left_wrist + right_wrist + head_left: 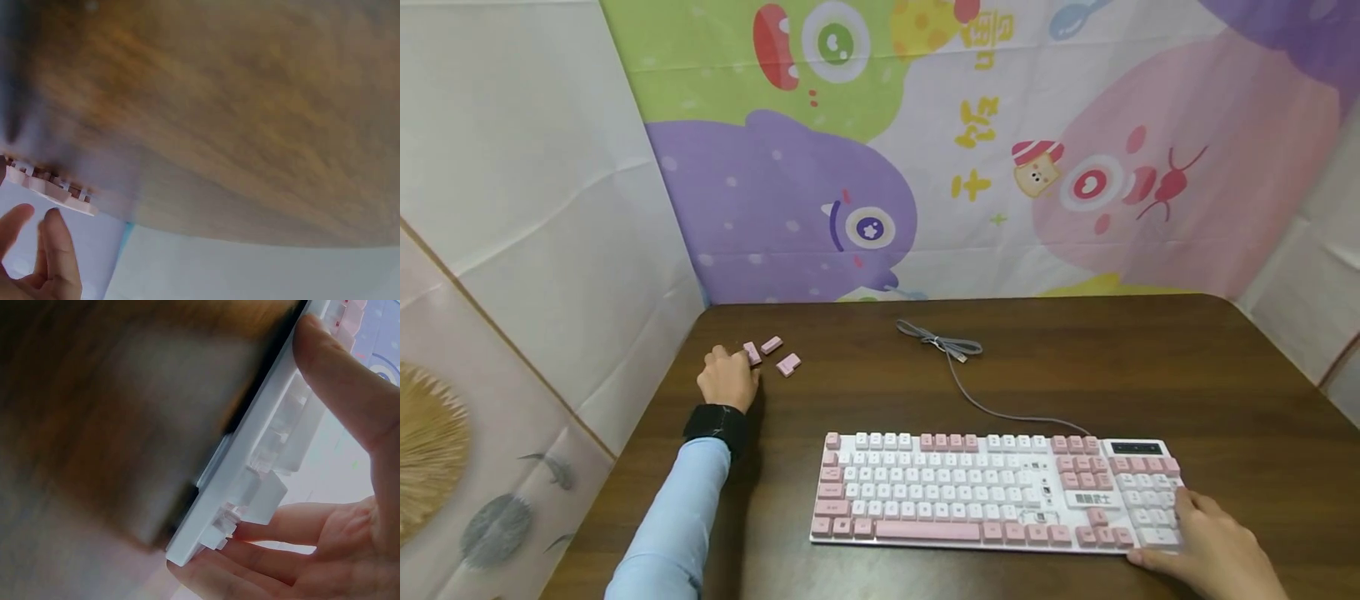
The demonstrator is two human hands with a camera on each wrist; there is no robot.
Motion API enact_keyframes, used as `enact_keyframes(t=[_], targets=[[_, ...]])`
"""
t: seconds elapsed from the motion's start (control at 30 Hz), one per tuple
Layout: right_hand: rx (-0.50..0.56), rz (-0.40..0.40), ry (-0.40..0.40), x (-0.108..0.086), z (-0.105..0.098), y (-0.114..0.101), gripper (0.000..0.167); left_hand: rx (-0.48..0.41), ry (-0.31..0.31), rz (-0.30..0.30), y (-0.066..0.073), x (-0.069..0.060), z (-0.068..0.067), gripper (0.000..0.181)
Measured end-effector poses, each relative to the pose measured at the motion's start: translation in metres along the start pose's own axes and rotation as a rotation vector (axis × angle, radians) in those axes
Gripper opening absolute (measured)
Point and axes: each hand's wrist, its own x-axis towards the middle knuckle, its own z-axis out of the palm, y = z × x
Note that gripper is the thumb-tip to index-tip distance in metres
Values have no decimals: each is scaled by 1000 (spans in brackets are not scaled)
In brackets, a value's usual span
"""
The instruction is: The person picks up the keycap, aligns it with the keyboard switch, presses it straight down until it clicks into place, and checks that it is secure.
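A white and pink keyboard (925,492) lies at the front right of the table, with a short column of bare key sockets (1047,492) left of its pink navigation keys. My right hand (1221,546) grips its right end, thumb at the front edge (350,387) and fingers round the side. Far to the left, my left hand (727,379) is beside a pink keycap (752,353). In the left wrist view, the fingers (59,250) are bent and apart, close to a row of pink keycaps (53,190); contact cannot be told.
Two more pink pieces (772,344) (788,364) lie right of the left hand. A tied grey cable (951,343) rests at the back middle and runs to the keyboard. A cartoon-printed cloth (955,167) hangs behind the brown table (850,400).
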Motion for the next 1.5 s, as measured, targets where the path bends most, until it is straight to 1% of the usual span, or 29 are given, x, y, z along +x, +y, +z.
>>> enact_keyframes(t=[0.1,0.23,0.3,0.43,0.53,0.67,0.77,0.83,0.9,1.0,1.1,1.2,1.27,1.37,1.43,1.5], targets=[[-6,9,-28,1,1,-1,117,43,-29,47,-3,0,3,37],[-12,29,-71,1,0,-3,119,93,-46,137,-7,-3,6,36],[-17,45,-96,1,0,-5,120,105,-34,190,-7,-6,8,33],[-21,41,-76,0,2,-4,120,116,31,324,-1,-15,9,27],[-19,28,-49,-1,4,-3,120,122,77,426,9,-28,3,20],[-19,42,-59,-1,3,-3,123,122,119,530,24,-49,-10,15],[-23,39,-54,-2,2,-2,121,110,126,593,34,-63,-19,12],[-25,29,-43,-2,1,-2,120,98,116,622,38,-68,-25,10],[-19,21,-32,-3,1,-1,117,84,91,627,40,-70,-29,7],[-6,8,-12,-5,3,-1,115,64,42,596,37,-69,-31,7],[3,-7,6,-6,4,-2,113,38,-14,564,32,-67,-32,5],[3,-14,15,-6,5,-2,113,13,-52,554,28,-67,-30,8],[-2,-14,17,-6,5,-3,114,-1,-57,550,27,-67,-28,11],[-5,-21,50,-6,3,-4,113,-31,-51,534,28,-66,-26,12],[-1,-26,82,-7,1,-5,111,-51,-37,514,33,-65,-27,13],[8,-34,119,-7,-2,-6,108,-77,-8,495,41,-64,-30,12]])
